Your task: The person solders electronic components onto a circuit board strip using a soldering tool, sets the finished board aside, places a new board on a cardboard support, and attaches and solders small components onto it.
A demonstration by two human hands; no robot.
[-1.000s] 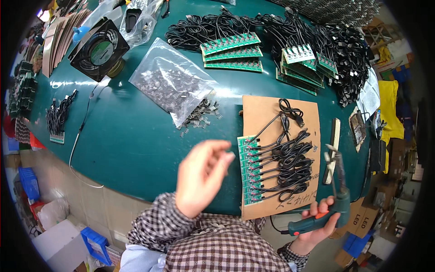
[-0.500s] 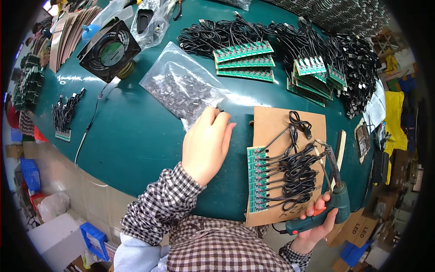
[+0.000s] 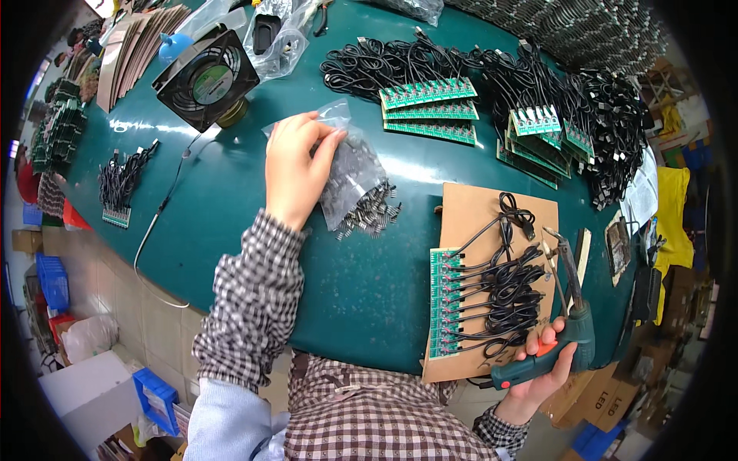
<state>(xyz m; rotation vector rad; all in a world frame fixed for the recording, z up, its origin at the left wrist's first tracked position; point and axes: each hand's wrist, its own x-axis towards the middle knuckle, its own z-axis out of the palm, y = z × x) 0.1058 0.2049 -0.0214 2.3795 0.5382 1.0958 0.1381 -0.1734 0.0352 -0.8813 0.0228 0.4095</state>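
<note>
My left hand (image 3: 296,165) grips a clear plastic bag (image 3: 355,165) by its upper part. Small black parts with metal legs (image 3: 370,213) lie in a heap at the bag's lower right end, spilling onto the green table. In my right hand (image 3: 542,376) is a green soldering gun (image 3: 573,338), its tip pointing up and away over the right edge of a cardboard sheet (image 3: 477,203). On that cardboard rests a strip of green circuit boards (image 3: 444,303) with several coiled black cables (image 3: 511,288) attached.
A black fan (image 3: 206,81) stands at the far left, its cord running to the front edge. Behind lie more circuit boards (image 3: 430,111) and piled black cables (image 3: 400,61). A smaller cable bundle (image 3: 123,180) sits on the left. Cardboard boxes (image 3: 603,396) stand below at right.
My left hand has moved left and away, taking hold of the bag and lifting its upper part. Small parts have spilled from the bag's end. The soldering gun stays almost in place.
</note>
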